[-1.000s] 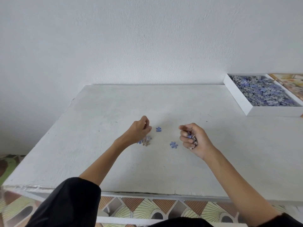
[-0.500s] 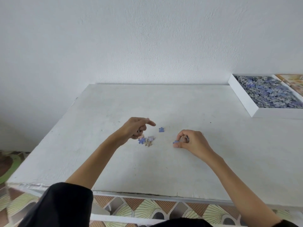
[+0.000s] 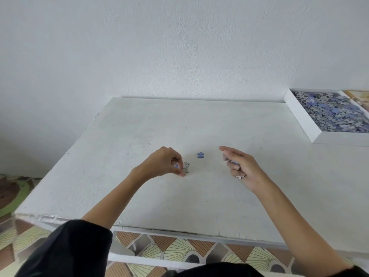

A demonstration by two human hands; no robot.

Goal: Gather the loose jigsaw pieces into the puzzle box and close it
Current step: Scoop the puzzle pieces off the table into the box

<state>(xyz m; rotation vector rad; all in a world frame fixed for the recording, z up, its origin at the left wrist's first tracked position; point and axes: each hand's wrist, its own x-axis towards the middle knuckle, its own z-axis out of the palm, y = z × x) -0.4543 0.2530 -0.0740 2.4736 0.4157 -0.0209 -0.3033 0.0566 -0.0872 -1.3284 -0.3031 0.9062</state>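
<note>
While the head view shows both hands low over the white table (image 3: 119, 136), the main risk, as I judge it, is thin pieces slipping from crowded fingers. The left hand (image 3: 165, 162) has its fingers curled down, thumb and fingertips pinching at a small cluster of pieces (image 3: 186, 166) on the tabletop. A blue bit shows inside the curl, so the hand seems already loaded, and taking more could push one out. The right hand (image 3: 242, 168) stretches its index finger forward while the other fingers curl round a few blue pieces (image 3: 234, 162); that half-grip could let one drop on the way across. A single blue piece (image 3: 200, 154) lies flat between the hands, touching neither, and is easy to overlook. The puzzle box (image 3: 301, 118) sits open at the table's far right, well apart from the hands and nearly full; a careless tip over its low wall could scatter pieces back out. A printed panel (image 3: 357, 95) beside it may be the lid, though I cannot tell.
</note>
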